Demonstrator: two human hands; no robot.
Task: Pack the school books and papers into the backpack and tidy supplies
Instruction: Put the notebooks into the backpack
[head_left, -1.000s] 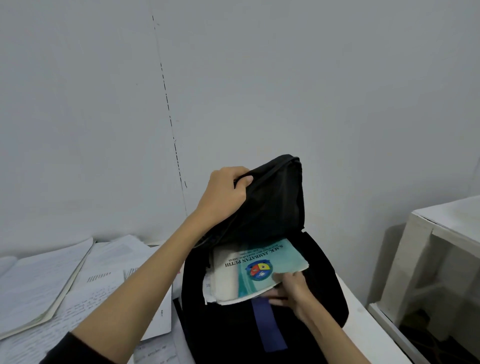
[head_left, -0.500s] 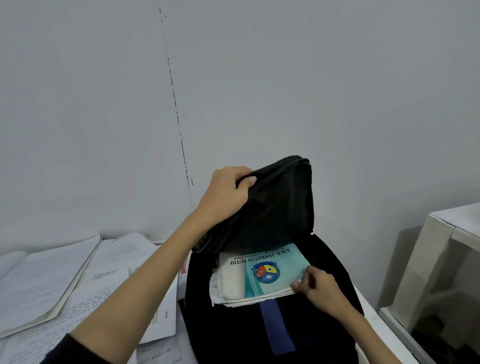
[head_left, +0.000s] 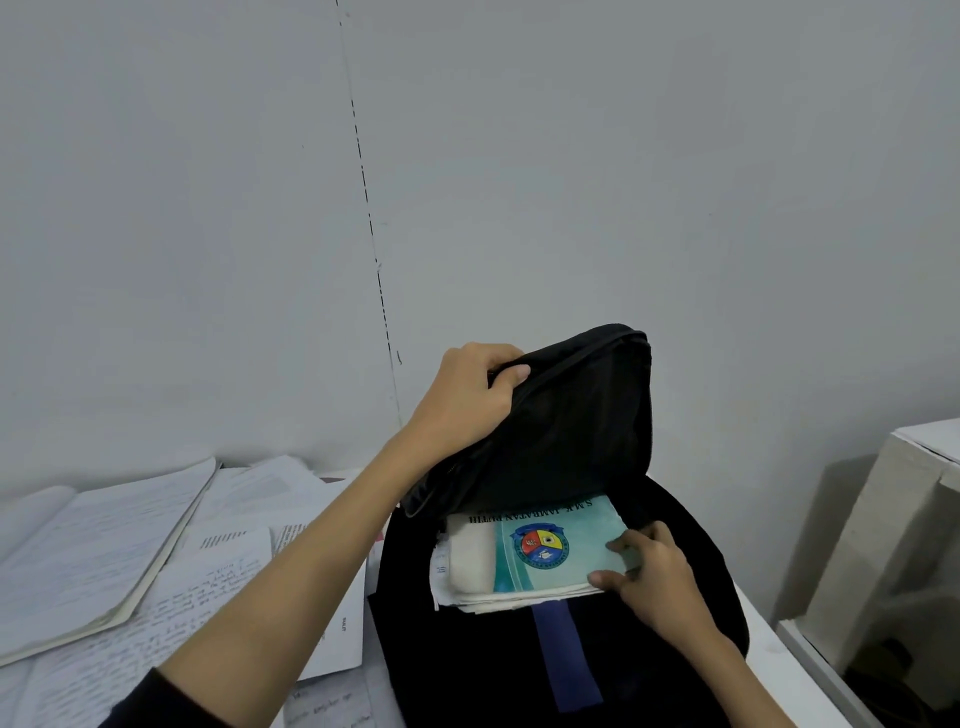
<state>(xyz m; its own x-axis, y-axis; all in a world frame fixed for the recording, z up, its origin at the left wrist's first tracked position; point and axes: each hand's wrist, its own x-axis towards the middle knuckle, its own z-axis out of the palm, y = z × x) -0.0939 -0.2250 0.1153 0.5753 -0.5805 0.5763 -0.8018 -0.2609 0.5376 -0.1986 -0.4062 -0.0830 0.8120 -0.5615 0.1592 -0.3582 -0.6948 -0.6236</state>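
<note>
A black backpack (head_left: 561, 670) with a blue strip on its front stands on the white table. My left hand (head_left: 467, 400) grips its top flap (head_left: 571, 431) and holds it up. Half inside the mouth lies a teal school book (head_left: 550, 545) with a round crest, on top of a stack of white papers (head_left: 467, 566). My right hand (head_left: 644, 577) pinches the book's right edge, thumb under the stack and fingers on the cover.
An open notebook (head_left: 88, 551) and several loose handwritten sheets (head_left: 171, 618) cover the table to the left of the bag. A white shelf unit (head_left: 904, 519) stands at the right, across a gap. The grey wall is close behind.
My right hand moved from under the book's lower edge up to its right edge. The book and papers slid a little deeper into the bag. My left hand kept the flap raised.
</note>
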